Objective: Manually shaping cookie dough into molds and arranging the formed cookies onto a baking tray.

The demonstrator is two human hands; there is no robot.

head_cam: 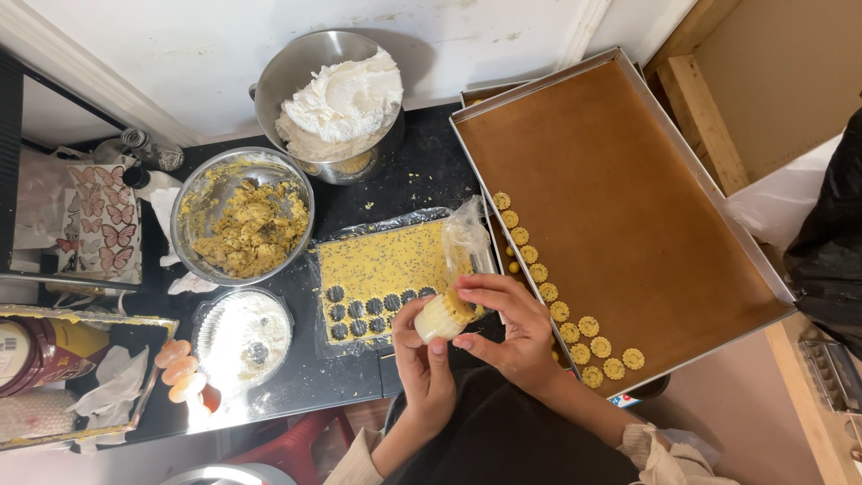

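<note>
Item: my left hand (422, 355) grips cutter (442, 317), axis tilted up-right; right hand (507, 328) pinches its top, dough (382, 269) just above-left.

The dough sheet (386, 269) lies in the middle of the counter (422, 171), with the baking tray (620, 216) to its right — cookies (566, 310) line the tray's near-left edge. Left of the sheet sits a bowl of dough (242, 216), the flour dish (242, 337) before it — behind both, the pot of cream (337, 103).
</note>
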